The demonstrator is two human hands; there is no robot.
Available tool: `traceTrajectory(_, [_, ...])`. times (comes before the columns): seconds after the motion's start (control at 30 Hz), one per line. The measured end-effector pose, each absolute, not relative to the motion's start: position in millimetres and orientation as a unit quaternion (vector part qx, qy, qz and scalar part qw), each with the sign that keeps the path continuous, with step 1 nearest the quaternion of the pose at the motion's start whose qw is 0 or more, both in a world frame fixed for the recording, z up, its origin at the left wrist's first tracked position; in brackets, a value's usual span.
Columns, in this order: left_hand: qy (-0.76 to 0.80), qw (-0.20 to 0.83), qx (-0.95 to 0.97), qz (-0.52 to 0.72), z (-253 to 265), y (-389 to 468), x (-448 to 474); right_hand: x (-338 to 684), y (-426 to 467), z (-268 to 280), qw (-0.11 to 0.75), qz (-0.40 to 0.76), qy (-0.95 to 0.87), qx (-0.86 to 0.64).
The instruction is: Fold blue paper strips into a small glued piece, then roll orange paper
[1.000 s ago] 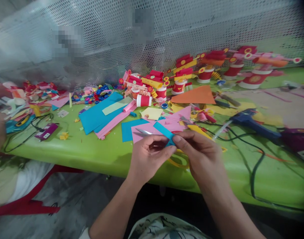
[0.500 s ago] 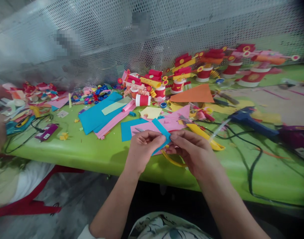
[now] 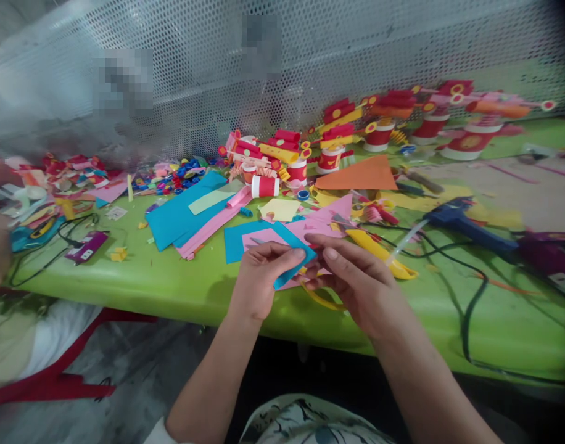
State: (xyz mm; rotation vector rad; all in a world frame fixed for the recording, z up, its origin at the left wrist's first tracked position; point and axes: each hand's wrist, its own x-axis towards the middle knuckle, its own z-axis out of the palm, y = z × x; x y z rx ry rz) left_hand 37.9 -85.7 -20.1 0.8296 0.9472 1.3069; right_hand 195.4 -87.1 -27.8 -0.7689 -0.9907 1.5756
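Honestly can't read any lettering or numbers here, since the pale label marks on the small purple box point(image 3: 87, 247) at left and the yellow emblem on the big red cup point(image 3: 470, 143) over at right are just too tiny and blurry.
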Motion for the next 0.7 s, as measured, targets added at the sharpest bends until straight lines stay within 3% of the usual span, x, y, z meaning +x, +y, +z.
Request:
traceTrajectory(0.23, [0.422,0.585,0.451,0.526,-21.8,-82.8,31.8,201.9,-77.8,-23.7,0.506,0.607,-0.485,-0.375])
traceTrajectory(0.47, [0.305,0.668,0.371,0.568,-27.4,-84.5,33.2,194.7,-78.5,-27.7,0.587,0.608,-0.379,-0.377])
traceTrajectory(0.7, [0.34,0.504,0.43,0.668,-45.2,-94.4,58.7,190.2,-83.6,-34.1,0.615,0.581,-0.378,-0.376])
